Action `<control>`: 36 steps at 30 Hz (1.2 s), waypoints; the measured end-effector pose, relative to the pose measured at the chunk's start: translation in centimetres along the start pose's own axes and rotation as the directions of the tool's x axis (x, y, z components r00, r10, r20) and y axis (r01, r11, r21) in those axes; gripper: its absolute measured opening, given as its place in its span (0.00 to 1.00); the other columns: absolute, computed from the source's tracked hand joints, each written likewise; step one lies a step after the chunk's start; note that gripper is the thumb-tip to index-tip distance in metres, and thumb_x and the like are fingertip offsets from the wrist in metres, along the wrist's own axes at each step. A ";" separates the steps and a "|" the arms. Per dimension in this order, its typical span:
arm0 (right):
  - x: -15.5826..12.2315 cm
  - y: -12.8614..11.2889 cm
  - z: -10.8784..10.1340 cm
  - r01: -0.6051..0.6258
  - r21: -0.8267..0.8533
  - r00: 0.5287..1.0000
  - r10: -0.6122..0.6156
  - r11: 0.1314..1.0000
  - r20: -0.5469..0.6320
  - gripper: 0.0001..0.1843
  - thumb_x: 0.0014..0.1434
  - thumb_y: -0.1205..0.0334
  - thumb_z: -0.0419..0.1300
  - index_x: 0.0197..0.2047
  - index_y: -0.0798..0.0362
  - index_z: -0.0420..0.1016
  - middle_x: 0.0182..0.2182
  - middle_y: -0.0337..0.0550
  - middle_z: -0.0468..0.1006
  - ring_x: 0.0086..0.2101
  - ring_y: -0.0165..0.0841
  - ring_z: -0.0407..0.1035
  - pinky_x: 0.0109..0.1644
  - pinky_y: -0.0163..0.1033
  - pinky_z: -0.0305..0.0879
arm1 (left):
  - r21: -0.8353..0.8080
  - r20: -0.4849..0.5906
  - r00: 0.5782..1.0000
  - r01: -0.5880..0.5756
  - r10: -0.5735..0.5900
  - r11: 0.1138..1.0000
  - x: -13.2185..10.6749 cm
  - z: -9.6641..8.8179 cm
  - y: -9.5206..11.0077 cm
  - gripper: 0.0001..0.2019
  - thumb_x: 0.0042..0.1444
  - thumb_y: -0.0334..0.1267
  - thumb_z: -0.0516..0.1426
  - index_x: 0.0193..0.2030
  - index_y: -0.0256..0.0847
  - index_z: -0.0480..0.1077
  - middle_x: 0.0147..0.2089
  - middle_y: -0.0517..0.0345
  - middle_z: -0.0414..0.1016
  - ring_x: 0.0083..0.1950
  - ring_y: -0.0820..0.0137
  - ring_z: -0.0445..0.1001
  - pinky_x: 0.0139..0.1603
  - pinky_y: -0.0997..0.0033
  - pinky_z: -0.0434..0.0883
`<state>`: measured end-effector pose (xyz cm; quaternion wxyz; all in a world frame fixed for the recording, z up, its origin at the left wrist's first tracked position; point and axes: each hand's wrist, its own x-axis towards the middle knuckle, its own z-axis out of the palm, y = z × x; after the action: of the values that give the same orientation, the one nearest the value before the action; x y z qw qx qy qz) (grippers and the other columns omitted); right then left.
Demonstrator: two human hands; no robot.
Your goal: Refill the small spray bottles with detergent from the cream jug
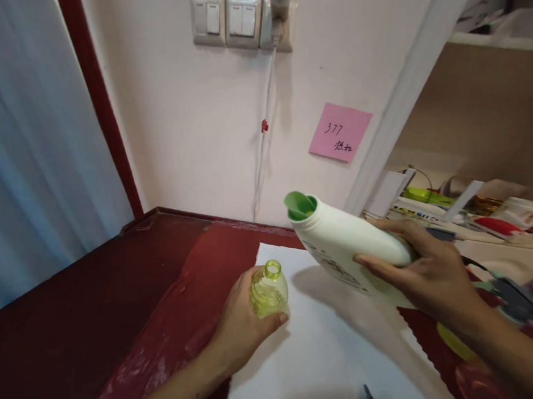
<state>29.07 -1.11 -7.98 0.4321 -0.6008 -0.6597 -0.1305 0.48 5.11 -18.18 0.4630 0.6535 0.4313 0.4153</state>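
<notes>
Paper sheet (325,355) on the red tabletop (95,311) is the landmark here. Left hand (242,324) sits over its left edge, fingers curled snugly around a small yellow-green plastic bottle (268,290), mouth up, which leaves the opening uncovered. Above the sheet's right side, right hand (413,268) has a firm hold on a fat white plastic bottle (348,248), fingers spread wide for its girth, tipped so the green spout (300,206) angles up and left.
</notes>
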 end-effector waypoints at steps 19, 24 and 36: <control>-3.2 4.7 5.8 -0.419 0.428 0.865 0.495 0.801 -0.080 0.33 0.59 0.39 0.62 0.59 0.53 0.70 0.46 0.49 0.79 0.38 0.38 0.75 0.39 0.45 0.74 | 0.065 0.111 0.989 0.087 -0.094 0.994 -0.4 1.6 -2.6 0.41 0.42 0.45 0.69 0.64 0.43 0.61 0.65 0.45 0.72 0.65 0.50 0.72 0.65 0.51 0.69; -5.2 3.5 2.1 -0.366 0.229 0.911 0.397 0.902 -0.109 0.33 0.60 0.46 0.64 0.65 0.50 0.67 0.58 0.53 0.73 0.58 0.46 0.65 0.64 0.58 0.58 | 0.111 0.167 0.983 0.056 -0.074 0.992 -0.1 1.3 -3.3 0.39 0.49 0.49 0.67 0.65 0.47 0.58 0.65 0.48 0.72 0.65 0.53 0.72 0.66 0.52 0.68; -14.9 -2.2 -1.0 -0.176 -0.435 0.438 0.466 0.883 0.769 0.20 0.44 0.78 0.60 0.38 0.51 0.81 0.43 0.47 0.81 0.47 0.46 0.74 0.50 0.47 0.65 | 0.146 0.158 0.986 0.021 -0.044 0.989 0.1 1.4 -3.3 0.39 0.49 0.50 0.67 0.65 0.46 0.58 0.65 0.46 0.72 0.64 0.51 0.72 0.65 0.49 0.69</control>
<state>26.08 -12.43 -17.49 -0.0282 -0.7565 -0.6297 0.1743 1.24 5.51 -21.63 0.4546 0.7094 0.4321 0.3214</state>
